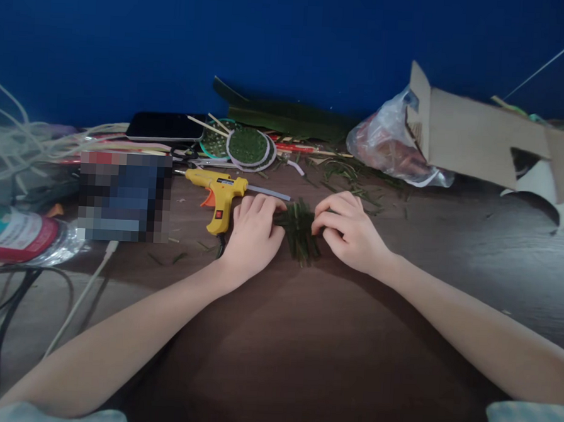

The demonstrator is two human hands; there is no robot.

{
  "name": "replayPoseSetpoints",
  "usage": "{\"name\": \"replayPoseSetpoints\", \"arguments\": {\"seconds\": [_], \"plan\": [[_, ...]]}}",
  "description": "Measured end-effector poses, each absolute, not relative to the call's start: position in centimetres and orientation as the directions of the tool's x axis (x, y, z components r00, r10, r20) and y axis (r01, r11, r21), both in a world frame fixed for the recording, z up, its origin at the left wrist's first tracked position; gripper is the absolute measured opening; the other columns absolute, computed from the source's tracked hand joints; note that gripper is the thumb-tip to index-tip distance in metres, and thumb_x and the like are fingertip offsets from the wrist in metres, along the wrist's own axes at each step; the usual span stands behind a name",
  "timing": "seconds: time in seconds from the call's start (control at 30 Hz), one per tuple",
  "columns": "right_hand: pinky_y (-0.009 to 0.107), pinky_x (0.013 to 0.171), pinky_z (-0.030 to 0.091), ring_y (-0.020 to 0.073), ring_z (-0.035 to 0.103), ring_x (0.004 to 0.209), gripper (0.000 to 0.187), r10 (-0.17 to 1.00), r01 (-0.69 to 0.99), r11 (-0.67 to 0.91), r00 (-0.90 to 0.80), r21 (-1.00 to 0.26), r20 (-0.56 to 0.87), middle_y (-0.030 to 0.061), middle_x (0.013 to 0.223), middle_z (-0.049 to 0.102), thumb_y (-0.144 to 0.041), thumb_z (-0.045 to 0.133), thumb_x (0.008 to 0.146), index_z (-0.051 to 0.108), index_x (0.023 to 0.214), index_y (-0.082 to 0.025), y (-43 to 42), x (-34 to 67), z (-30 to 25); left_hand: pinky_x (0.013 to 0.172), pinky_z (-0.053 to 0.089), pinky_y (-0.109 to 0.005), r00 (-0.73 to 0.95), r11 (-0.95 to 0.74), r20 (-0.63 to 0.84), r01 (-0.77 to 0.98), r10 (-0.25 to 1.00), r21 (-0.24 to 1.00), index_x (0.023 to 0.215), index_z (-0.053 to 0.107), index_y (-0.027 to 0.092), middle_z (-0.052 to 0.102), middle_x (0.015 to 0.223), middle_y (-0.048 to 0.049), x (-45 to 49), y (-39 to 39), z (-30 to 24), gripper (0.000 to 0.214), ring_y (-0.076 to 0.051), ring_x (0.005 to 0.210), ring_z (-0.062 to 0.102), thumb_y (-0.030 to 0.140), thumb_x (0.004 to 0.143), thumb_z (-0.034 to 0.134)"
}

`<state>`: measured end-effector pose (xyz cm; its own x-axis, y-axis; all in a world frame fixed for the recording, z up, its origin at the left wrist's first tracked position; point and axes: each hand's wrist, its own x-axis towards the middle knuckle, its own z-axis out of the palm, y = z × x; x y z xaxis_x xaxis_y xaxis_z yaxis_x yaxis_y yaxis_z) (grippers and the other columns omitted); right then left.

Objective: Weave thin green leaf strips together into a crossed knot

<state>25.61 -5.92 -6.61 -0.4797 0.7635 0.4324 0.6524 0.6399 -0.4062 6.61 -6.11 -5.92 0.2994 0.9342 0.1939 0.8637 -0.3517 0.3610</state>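
Note:
A small bundle of green leaf strips (302,231), laid crosswise over one another like a loose weave, lies flat on the brown table between my hands. My left hand (256,238) is closed at its left side, index finger and thumb around the ends of the crossing strips. From the other side, my right hand (351,233) bends its fingers onto the right edge of the strips; the fingertips partly hide what they grip. Just left of my left hand lies a yellow hot glue gun (221,195) with an orange trigger and a glue stick (268,192) in its back.
Behind are round green woven pieces (248,147), a dark phone (166,127), long green leaves (287,118) and leaf scraps (345,173). A plastic bag (385,137) and cardboard box (484,136) stand right. Cables (9,322) and a bottle (25,235) lie left.

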Motion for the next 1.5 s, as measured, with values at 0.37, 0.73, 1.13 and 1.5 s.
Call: {"name": "replayPoseSetpoints", "arguments": {"seconds": [0.37, 0.73, 1.13, 1.5], "plan": [[0.037, 0.080, 0.035, 0.0209, 0.052, 0.096, 0.026, 0.756, 0.645, 0.650, -0.502, -0.401, 0.420, 0.0044, 0.094, 0.065, -0.007, 0.043, 0.079, 0.063, 0.088, -0.021, -5.87, 25.44, -6.82, 0.082, 0.037, -0.039, 0.326, -0.391, 0.217, 0.809, 0.920, 0.439, 0.090, 0.051, 0.019, 0.056, 0.097, -0.0049, 6.59, -6.06, -5.88, 0.014, -0.023, 0.094, 0.046, 0.017, 0.077, 0.049], [0.035, 0.079, 0.036, 0.0214, 0.052, 0.094, 0.025, 0.777, 0.687, 0.622, -0.483, -0.376, 0.403, 0.0068, 0.092, 0.064, -0.010, 0.041, 0.081, 0.060, 0.095, -0.019, -5.90, 25.25, -6.80, 0.088, 0.034, -0.040, 0.334, -0.402, 0.228, 0.815, 0.915, 0.418, 0.105, 0.046, 0.021, 0.050, 0.111, -0.0065, 6.51, -5.94, -6.34, 0.040, -0.026, 0.104, 0.042, 0.022, 0.070, 0.064], [0.037, 0.082, 0.035, 0.0233, 0.049, 0.099, 0.023, 0.781, 0.691, 0.620, -0.500, -0.371, 0.374, 0.0070, 0.103, 0.062, -0.014, 0.050, 0.079, 0.057, 0.101, -0.019, -5.80, 25.31, -6.89, 0.090, 0.033, -0.042, 0.362, -0.414, 0.203, 0.817, 0.910, 0.401, 0.114, 0.043, 0.020, 0.048, 0.116, -0.0078, 6.79, -6.03, -6.06, 0.057, -0.028, 0.108, 0.040, 0.036, 0.067, 0.070], [0.035, 0.081, 0.036, 0.0204, 0.055, 0.093, 0.029, 0.759, 0.622, 0.650, -0.511, -0.436, 0.403, 0.0039, 0.090, 0.066, -0.004, 0.042, 0.076, 0.054, 0.098, -0.019, -5.96, 25.39, -6.63, 0.091, 0.033, -0.040, 0.337, -0.375, 0.173, 0.753, 0.926, 0.541, 0.112, 0.045, 0.022, 0.048, 0.111, -0.0046, 6.26, -5.57, -5.78, 0.051, -0.024, 0.106, 0.042, 0.015, 0.065, 0.064]]}}
